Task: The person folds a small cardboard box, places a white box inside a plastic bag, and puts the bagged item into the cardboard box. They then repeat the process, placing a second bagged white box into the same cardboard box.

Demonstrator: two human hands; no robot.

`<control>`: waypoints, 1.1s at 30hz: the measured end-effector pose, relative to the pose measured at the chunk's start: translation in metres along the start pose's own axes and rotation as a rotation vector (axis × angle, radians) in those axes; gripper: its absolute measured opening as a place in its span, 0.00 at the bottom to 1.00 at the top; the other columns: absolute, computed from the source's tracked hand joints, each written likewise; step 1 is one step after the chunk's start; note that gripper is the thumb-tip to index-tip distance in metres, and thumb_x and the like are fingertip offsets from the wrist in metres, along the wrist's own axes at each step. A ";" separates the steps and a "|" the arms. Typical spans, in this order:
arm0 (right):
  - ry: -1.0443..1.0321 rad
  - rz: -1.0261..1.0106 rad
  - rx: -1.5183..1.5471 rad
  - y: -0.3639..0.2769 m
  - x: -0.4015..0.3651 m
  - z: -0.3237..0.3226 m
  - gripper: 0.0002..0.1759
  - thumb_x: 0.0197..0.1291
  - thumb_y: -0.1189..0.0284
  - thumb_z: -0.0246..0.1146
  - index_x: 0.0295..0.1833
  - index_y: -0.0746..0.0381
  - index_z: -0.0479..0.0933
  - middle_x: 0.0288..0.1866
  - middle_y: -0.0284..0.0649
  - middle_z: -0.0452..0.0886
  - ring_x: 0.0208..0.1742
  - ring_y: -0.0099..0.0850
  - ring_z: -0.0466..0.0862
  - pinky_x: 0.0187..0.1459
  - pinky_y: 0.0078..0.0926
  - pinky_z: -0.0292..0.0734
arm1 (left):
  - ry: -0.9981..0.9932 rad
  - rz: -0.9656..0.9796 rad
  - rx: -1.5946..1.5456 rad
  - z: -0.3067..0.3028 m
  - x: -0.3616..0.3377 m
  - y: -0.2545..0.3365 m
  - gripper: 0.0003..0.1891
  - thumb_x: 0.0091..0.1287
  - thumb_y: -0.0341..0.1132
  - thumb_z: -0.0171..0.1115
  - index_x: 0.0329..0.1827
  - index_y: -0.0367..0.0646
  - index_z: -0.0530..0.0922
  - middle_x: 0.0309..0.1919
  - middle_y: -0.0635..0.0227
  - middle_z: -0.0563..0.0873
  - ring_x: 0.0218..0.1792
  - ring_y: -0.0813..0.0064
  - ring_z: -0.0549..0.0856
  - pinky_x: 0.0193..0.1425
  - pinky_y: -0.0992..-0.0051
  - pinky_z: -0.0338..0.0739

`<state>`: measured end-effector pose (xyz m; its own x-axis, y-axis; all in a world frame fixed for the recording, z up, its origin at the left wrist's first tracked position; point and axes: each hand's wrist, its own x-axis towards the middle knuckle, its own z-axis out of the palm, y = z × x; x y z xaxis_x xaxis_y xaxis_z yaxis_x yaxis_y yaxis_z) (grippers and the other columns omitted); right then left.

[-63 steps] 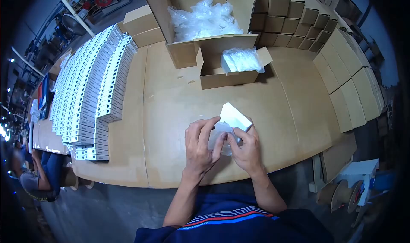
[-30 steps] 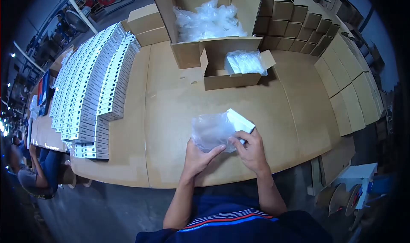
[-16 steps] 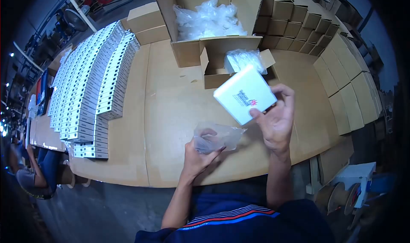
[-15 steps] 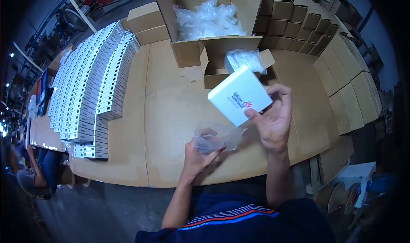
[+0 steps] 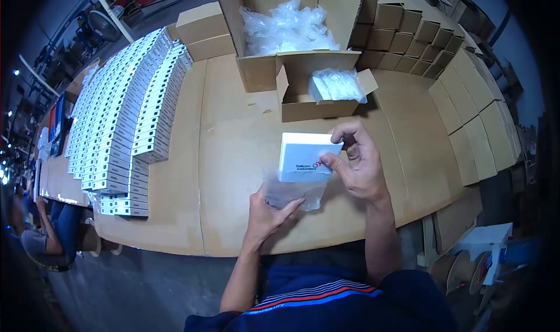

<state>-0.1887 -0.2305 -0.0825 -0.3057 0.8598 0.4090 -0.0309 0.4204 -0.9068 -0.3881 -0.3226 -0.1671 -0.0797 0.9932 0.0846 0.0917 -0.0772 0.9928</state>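
Observation:
My right hand [image 5: 361,166] grips a white box [image 5: 303,156] by its right side, with thumb on the printed face and fingers behind. The print reads "Telkom Indonesia" beside a red mark. A clear plastic bag [image 5: 297,196] is held in my left hand [image 5: 273,212], its mouth around the lower edge of the white box. Just beyond my hands stands an open cardboard box [image 5: 318,110] with a plastic-wrapped white box [image 5: 338,86] inside it.
Stacked white boxes [image 5: 116,116] fill the table's left side. At the back, a large carton [image 5: 256,75] holds crumpled plastic bags [image 5: 289,28]. Brown boxes [image 5: 472,128] line the right edge, with more [image 5: 402,37] behind. A person [image 5: 44,238] sits at far left.
My right hand has brought the white box down and left, turning it upright, so its lower edge now meets the bag's mouth. My left hand has barely moved.

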 end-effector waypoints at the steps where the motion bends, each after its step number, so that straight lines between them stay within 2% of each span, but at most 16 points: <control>1: -0.016 -0.003 -0.056 0.000 0.001 -0.002 0.17 0.64 0.75 0.75 0.51 0.62 0.74 0.43 0.34 0.79 0.45 0.21 0.81 0.50 0.25 0.80 | 0.004 0.005 -0.002 0.001 0.000 0.002 0.25 0.58 0.29 0.82 0.57 0.31 0.82 0.45 0.52 0.93 0.47 0.65 0.93 0.55 0.66 0.87; 7: -0.073 0.004 -0.150 -0.007 0.006 0.006 0.15 0.64 0.76 0.75 0.50 0.64 0.76 0.41 0.36 0.82 0.44 0.23 0.83 0.51 0.27 0.81 | -0.016 0.024 0.043 0.004 0.000 0.003 0.28 0.57 0.30 0.83 0.59 0.30 0.81 0.46 0.54 0.93 0.49 0.67 0.92 0.56 0.68 0.86; 8: -0.082 0.008 -0.169 -0.007 0.006 0.008 0.14 0.64 0.76 0.74 0.49 0.65 0.76 0.41 0.36 0.82 0.44 0.24 0.83 0.51 0.28 0.81 | -0.021 0.011 -0.028 0.004 -0.001 0.003 0.27 0.61 0.32 0.81 0.60 0.30 0.81 0.48 0.55 0.92 0.50 0.68 0.91 0.57 0.68 0.86; 10: -0.059 0.151 -0.163 -0.002 0.006 0.011 0.12 0.67 0.75 0.72 0.49 0.66 0.76 0.43 0.39 0.84 0.45 0.24 0.84 0.52 0.27 0.82 | -0.035 -0.017 -0.171 0.004 -0.005 0.002 0.25 0.69 0.36 0.75 0.63 0.30 0.79 0.51 0.58 0.91 0.52 0.71 0.89 0.59 0.69 0.84; 12: -0.044 0.325 -0.066 0.010 0.007 0.013 0.12 0.69 0.74 0.71 0.50 0.67 0.76 0.45 0.41 0.85 0.46 0.23 0.85 0.52 0.27 0.82 | -0.008 -0.102 -0.419 0.004 -0.007 -0.026 0.23 0.78 0.41 0.65 0.65 0.31 0.77 0.54 0.60 0.88 0.54 0.73 0.86 0.61 0.70 0.81; 13: -0.086 0.330 -0.083 0.016 0.007 0.013 0.13 0.71 0.73 0.70 0.52 0.68 0.76 0.47 0.42 0.86 0.49 0.23 0.85 0.51 0.26 0.82 | 0.006 -0.144 -0.544 0.004 -0.008 -0.041 0.23 0.82 0.44 0.60 0.67 0.31 0.77 0.55 0.62 0.87 0.55 0.74 0.85 0.62 0.71 0.80; 16: -0.056 0.334 0.103 0.036 -0.001 0.018 0.16 0.73 0.72 0.68 0.57 0.68 0.74 0.51 0.43 0.86 0.52 0.24 0.85 0.53 0.25 0.82 | 0.084 -0.178 -0.497 0.012 -0.005 -0.039 0.25 0.87 0.48 0.46 0.67 0.32 0.76 0.56 0.63 0.86 0.56 0.75 0.83 0.64 0.71 0.78; 17: -0.020 0.317 0.188 0.037 -0.007 0.018 0.20 0.73 0.72 0.68 0.62 0.68 0.71 0.55 0.43 0.84 0.55 0.24 0.84 0.56 0.24 0.81 | 0.102 -0.173 -0.530 0.014 -0.006 -0.038 0.25 0.87 0.48 0.47 0.68 0.32 0.76 0.56 0.63 0.86 0.57 0.75 0.83 0.64 0.70 0.78; 19: 0.019 0.330 0.295 0.042 -0.024 0.016 0.22 0.73 0.73 0.68 0.65 0.68 0.69 0.58 0.45 0.83 0.56 0.24 0.84 0.57 0.23 0.80 | 0.138 -0.157 -0.595 0.017 -0.005 -0.035 0.25 0.86 0.48 0.49 0.68 0.33 0.75 0.57 0.63 0.86 0.57 0.75 0.83 0.65 0.70 0.78; 20: 0.040 0.334 0.346 0.046 -0.033 0.015 0.23 0.73 0.73 0.68 0.66 0.68 0.69 0.59 0.46 0.83 0.57 0.24 0.84 0.57 0.23 0.80 | 0.142 -0.145 -0.597 0.017 -0.005 -0.032 0.25 0.86 0.48 0.48 0.68 0.33 0.75 0.57 0.62 0.85 0.57 0.75 0.83 0.65 0.70 0.78; 21: 0.062 0.350 0.426 0.053 -0.041 0.017 0.19 0.72 0.75 0.69 0.62 0.69 0.73 0.55 0.44 0.85 0.52 0.22 0.85 0.54 0.20 0.80 | 0.146 -0.133 -0.601 0.016 -0.004 -0.029 0.25 0.86 0.48 0.48 0.68 0.33 0.75 0.57 0.62 0.85 0.58 0.75 0.83 0.65 0.70 0.77; 24: 0.091 0.497 0.496 0.064 -0.057 0.017 0.11 0.73 0.77 0.67 0.57 0.67 0.78 0.48 0.37 0.86 0.50 0.21 0.84 0.56 0.21 0.80 | 0.126 -0.104 -0.592 0.013 -0.002 -0.033 0.25 0.87 0.48 0.47 0.68 0.32 0.75 0.59 0.62 0.85 0.58 0.74 0.83 0.66 0.69 0.77; 25: 0.141 0.494 0.583 0.066 -0.059 0.019 0.07 0.73 0.79 0.66 0.54 0.68 0.80 0.44 0.35 0.87 0.46 0.19 0.85 0.53 0.19 0.79 | 0.119 -0.093 -0.571 0.013 -0.002 -0.033 0.25 0.87 0.48 0.47 0.68 0.32 0.75 0.59 0.61 0.85 0.59 0.73 0.83 0.66 0.68 0.77; 27: 0.155 0.441 0.566 0.071 -0.061 0.018 0.08 0.73 0.79 0.66 0.54 0.67 0.80 0.47 0.38 0.88 0.49 0.21 0.85 0.55 0.20 0.80 | 0.106 -0.050 -0.506 0.011 0.001 -0.031 0.27 0.88 0.48 0.43 0.72 0.31 0.73 0.60 0.60 0.84 0.61 0.71 0.82 0.69 0.67 0.75; 30: 0.180 0.318 0.547 0.071 -0.061 0.017 0.08 0.73 0.78 0.66 0.53 0.68 0.80 0.51 0.44 0.88 0.53 0.25 0.86 0.59 0.23 0.79 | 0.066 0.039 -0.195 0.006 0.003 -0.014 0.29 0.89 0.48 0.38 0.76 0.30 0.70 0.63 0.57 0.84 0.64 0.68 0.81 0.72 0.67 0.73; 33: 0.173 0.267 0.520 0.065 -0.060 0.018 0.08 0.73 0.77 0.66 0.54 0.68 0.79 0.55 0.50 0.88 0.57 0.30 0.86 0.64 0.27 0.78 | 0.026 0.103 -0.139 0.003 0.008 0.008 0.30 0.89 0.47 0.34 0.78 0.30 0.68 0.65 0.55 0.83 0.66 0.67 0.80 0.74 0.68 0.71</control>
<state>-0.1891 -0.2593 -0.1678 -0.2095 0.9689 0.1314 -0.4483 0.0243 -0.8936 -0.3849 -0.3153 -0.1588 -0.1030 0.9771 0.1865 -0.0376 -0.1911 0.9808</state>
